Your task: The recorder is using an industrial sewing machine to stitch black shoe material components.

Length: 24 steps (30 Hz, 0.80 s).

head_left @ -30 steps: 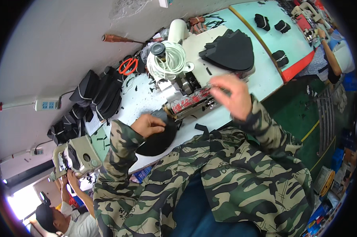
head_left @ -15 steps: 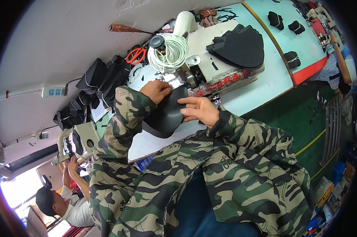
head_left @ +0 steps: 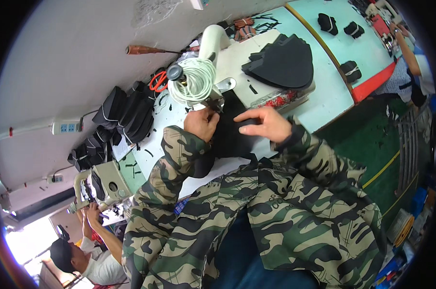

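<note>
A black sheet-like piece (head_left: 230, 139) lies on the white tabletop, its far edge at the working end of a cream sewing machine (head_left: 214, 43). My left hand (head_left: 201, 124) is closed on the piece's left side, close beside the machine's metal foot area; the fingertips are partly hidden. My right hand (head_left: 266, 124) rests over the piece's right side, thumb and fingers apart. A coil of white cord (head_left: 198, 77) sits around a dark knob on the machine head, hiding part of it.
Black cut pieces (head_left: 283, 62) are stacked on the machine. Orange-handled scissors (head_left: 158, 81) and a screwdriver (head_left: 143, 50) lie behind; bundled black pieces (head_left: 126, 111) line the wall. One co-worker (head_left: 90, 262) sits at left, another (head_left: 410, 62) at far right.
The black piece has shifted and turned, now reaching farther along the machine's right side. Both hands have moved right; the right hand's thumb and fingers are spread wider. The view has shifted slightly.
</note>
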### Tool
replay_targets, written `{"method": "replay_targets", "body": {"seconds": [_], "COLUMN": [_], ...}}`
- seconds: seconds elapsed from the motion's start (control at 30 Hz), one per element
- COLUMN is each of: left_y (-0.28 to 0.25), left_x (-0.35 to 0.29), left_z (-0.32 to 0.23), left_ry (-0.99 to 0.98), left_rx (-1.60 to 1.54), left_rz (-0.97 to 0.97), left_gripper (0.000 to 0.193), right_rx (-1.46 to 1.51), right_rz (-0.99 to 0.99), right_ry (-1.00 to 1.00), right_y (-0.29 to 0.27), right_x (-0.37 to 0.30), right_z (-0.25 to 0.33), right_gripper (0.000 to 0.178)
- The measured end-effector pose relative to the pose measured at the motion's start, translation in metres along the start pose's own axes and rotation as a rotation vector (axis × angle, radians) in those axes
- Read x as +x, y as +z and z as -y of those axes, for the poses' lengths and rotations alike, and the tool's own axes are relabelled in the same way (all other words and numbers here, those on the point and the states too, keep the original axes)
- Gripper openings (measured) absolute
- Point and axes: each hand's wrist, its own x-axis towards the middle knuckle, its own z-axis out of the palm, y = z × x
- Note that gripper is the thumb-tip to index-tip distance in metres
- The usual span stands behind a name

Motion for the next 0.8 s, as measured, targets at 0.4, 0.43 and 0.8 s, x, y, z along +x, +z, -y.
{"method": "replay_targets", "body": {"seconds": [0.4, 0.43, 0.8], "left_y": [-0.023, -0.024, -0.04], "left_x": [-0.046, -0.043, 0.014], "left_z": [0.001, 0.009, 0.027], "left_ry": [-0.455, -0.475, -0.529], "left_rx": [-1.127, -1.265, -0.682], "left_rz": [0.821, 0.754, 0.494], "left_gripper": [0.023, 0.022, 0.022], "right_rx": [-0.569, -0.656, -0.685], "right_rz": [-0.338, -0.259, -0.104], "right_ry": [-0.289, -0.283, -0.195], "right_y": [0.007, 0.014, 0.095], "right_x": [-0.016, -0.018, -0.008], "right_z": [0.042, 0.034, 0.012], "right_gripper": [0.025, 0.025, 0.035]}}
